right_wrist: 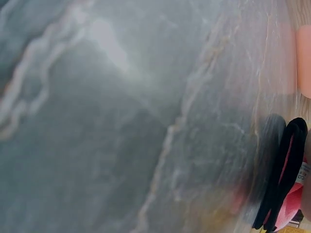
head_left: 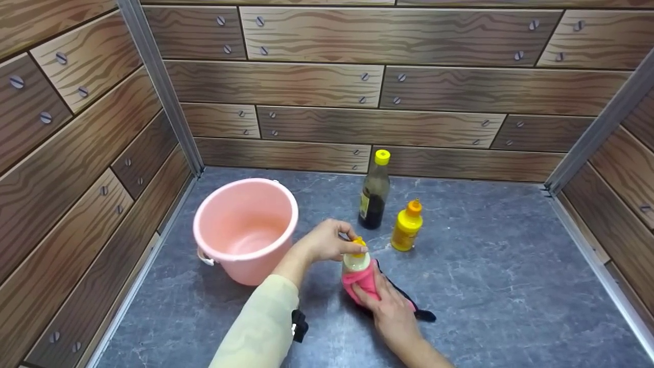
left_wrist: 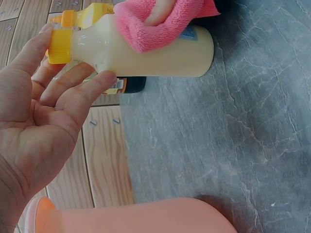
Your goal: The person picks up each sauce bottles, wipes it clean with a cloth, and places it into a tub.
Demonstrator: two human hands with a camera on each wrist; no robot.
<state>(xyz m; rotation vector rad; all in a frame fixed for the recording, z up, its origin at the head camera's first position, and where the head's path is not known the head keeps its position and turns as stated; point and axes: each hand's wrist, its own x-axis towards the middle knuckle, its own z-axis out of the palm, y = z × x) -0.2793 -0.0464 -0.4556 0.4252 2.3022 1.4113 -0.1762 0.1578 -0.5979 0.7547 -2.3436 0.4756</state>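
A cream-coloured squeeze bottle (head_left: 356, 262) with a yellow cap (left_wrist: 60, 47) stands on the grey marbled surface. My left hand (head_left: 327, 242) pinches the cap between thumb and fingertips. With my right hand (head_left: 397, 313) I hold a pink cloth (head_left: 360, 280) wrapped against the bottle's side. The cloth has a black edging (right_wrist: 286, 179), seen at the right of the right wrist view, where the hand itself is mostly out of frame. Part of the bottle's lower body is hidden by cloth and fingers in the head view.
Left of the hands stands a pink bucket (head_left: 246, 260) with its handle down. Behind the bottle are a dark sauce bottle (head_left: 374, 197) with a yellow cap and a small yellow squeeze bottle (head_left: 407, 227) with an orange nozzle. Wood-patterned walls (head_left: 317, 84) enclose the surface.
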